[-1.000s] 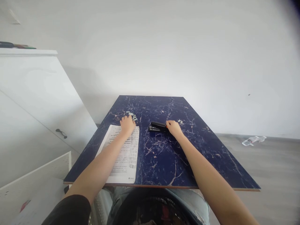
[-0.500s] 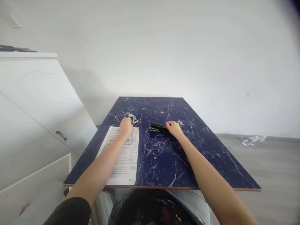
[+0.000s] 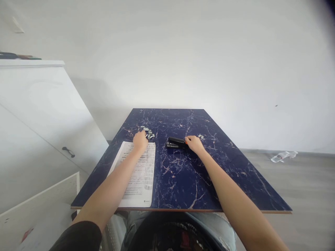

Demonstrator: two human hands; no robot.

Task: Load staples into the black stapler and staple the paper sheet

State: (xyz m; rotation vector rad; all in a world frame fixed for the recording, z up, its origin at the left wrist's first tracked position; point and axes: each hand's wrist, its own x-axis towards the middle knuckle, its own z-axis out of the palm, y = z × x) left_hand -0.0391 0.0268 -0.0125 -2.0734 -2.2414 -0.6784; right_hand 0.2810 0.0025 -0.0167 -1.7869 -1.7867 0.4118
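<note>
A black stapler (image 3: 176,142) lies on the dark blue marbled table (image 3: 183,174). My right hand (image 3: 194,143) rests closed on its right end, beside an orange part. My left hand (image 3: 140,141) sits at the top edge of a printed paper sheet (image 3: 137,172), fingers curled over a scatter of small silvery staple strips (image 3: 148,132). Whether the left fingers pinch one of them is hidden. A few more strips (image 3: 201,136) lie just beyond my right hand.
A white cabinet (image 3: 39,115) with a dark handle stands to the left, close to the table's left edge. A white wall rises behind the table. On the grey floor at the right lies an empty plastic bottle (image 3: 282,156).
My left hand has drawn back slightly from the staple strips toward the paper's top edge. The right hand and stapler have stayed where they were.
</note>
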